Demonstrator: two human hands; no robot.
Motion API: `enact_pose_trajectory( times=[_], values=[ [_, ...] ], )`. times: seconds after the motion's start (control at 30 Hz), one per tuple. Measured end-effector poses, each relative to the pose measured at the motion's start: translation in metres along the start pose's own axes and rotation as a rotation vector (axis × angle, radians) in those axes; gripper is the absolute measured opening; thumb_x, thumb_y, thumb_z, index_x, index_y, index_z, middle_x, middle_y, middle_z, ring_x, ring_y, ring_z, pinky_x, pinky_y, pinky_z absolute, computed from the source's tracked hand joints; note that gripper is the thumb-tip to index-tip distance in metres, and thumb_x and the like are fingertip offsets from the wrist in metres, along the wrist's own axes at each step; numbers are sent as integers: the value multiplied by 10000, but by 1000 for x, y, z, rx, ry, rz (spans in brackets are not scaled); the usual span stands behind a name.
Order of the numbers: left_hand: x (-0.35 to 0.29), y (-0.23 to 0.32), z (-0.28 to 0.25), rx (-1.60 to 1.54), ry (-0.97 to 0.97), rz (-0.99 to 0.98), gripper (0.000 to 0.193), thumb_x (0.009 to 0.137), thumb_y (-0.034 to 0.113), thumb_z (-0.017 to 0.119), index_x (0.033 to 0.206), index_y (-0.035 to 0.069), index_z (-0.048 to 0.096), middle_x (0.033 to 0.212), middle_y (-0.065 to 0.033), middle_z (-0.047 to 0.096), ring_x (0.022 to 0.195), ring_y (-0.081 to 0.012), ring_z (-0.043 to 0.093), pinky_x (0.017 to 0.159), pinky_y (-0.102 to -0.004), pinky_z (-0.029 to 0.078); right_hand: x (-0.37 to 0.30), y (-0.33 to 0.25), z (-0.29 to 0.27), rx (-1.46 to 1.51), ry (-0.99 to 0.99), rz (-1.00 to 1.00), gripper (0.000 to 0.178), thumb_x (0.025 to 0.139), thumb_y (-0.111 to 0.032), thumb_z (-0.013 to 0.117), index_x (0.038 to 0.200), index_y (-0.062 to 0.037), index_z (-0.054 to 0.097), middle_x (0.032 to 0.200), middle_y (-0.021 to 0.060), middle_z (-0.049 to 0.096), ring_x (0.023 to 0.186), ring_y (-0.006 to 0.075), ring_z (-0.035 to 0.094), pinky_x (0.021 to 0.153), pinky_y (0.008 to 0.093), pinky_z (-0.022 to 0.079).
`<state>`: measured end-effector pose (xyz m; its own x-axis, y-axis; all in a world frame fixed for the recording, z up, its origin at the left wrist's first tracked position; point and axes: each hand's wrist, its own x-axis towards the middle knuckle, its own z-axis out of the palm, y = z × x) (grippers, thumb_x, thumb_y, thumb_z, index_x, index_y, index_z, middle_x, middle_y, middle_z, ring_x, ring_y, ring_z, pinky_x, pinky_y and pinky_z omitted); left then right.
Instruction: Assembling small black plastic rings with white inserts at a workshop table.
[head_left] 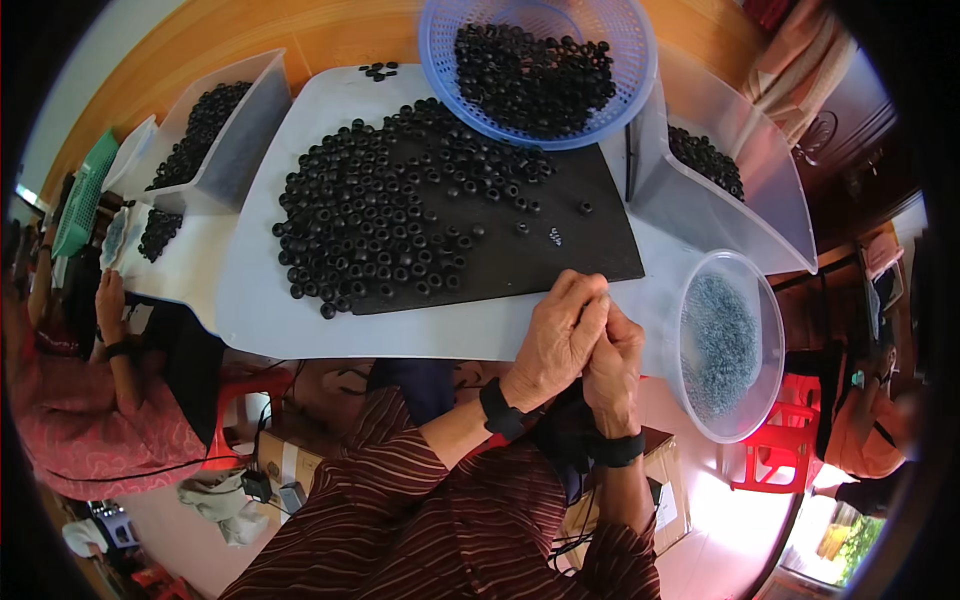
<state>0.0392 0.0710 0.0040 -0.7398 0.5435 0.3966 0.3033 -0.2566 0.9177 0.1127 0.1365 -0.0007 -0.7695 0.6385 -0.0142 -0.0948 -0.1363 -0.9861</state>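
In the head view, the left hand (557,335) and right hand (614,358) meet over the near edge of the bench (280,325), fingers curled in a narrow grip; whether anything is pinched inside cannot be told. Small black ring-shaped pieces (360,205) lie heaped ahead, partly on a black mat (575,270); more fill a blue colander (432,65). Beside the right hand, a clear tub (768,310) holds tiny pale-blue pieces (720,345). The rings look light, stiff and inclined to roll, best taken by opposite outer sides.

Left hand (556,338), right hand (614,365) touching, fingers (592,308) curled; wrists (522,388) apart.
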Motion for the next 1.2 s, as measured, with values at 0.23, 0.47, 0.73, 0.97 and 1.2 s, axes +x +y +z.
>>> enact_pose_trajectory(
  times=[0.23, 0.47, 0.73, 0.97, 1.2],
  values=[
    [2, -4, -3, 29, -28, 9, 244, 982, 188, 435, 955, -15, 568, 798, -125, 507, 701, -257, 512, 647, -334, 436, -3, -2, 10, 22, 84, 29, 232, 947, -72, 505, 1093, 50, 638, 881, 7, 629, 788, 61, 541, 681, 196, 448],
    [2, -4, -3, 3, -51, -42, 249, 988, 191, 442, 1022, -19, 571, 867, -132, 561, 769, -241, 553, 702, -322, 458, -2, 0, 9, 41, 89, 15, 226, 948, -105, 517, 1087, 34, 629, 916, 9, 639, 812, 59, 561, 726, 197, 460],
    [-9, 10, -19, -102, 23, -223, 227, 981, 190, 463, 1012, -27, 522, 886, -54, 522, 797, -108, 469, 709, -259, 418, -7, -8, 8, -87, 160, -237, 250, 890, 6, 598, 1139, 15, 617, 979, 26, 579, 813, 87, 515, 756, 218, 438],
    [-3, 8, -33, -397, -299, -616, 336, 987, 283, 463, 1056, -21, 589, 938, -42, 614, 845, -108, 583, 794, -263, 468, -4, -7, 3, -304, 105, -478, 288, 827, 32, 650, 1112, -8, 643, 1057, 54, 556, 813, 104, 514, 749, 230, 449],
    [-1, 5, -39, -588, -303, -608, 305, 985, 263, 499, 1079, -4, 613, 956, -23, 626, 872, -89, 601, 817, -249, 495, -3, -8, 0, -373, 61, -407, 360, 769, 55, 668, 1120, -22, 647, 1022, 60, 594, 811, 126, 547, 750, 244, 472]
  ],
)
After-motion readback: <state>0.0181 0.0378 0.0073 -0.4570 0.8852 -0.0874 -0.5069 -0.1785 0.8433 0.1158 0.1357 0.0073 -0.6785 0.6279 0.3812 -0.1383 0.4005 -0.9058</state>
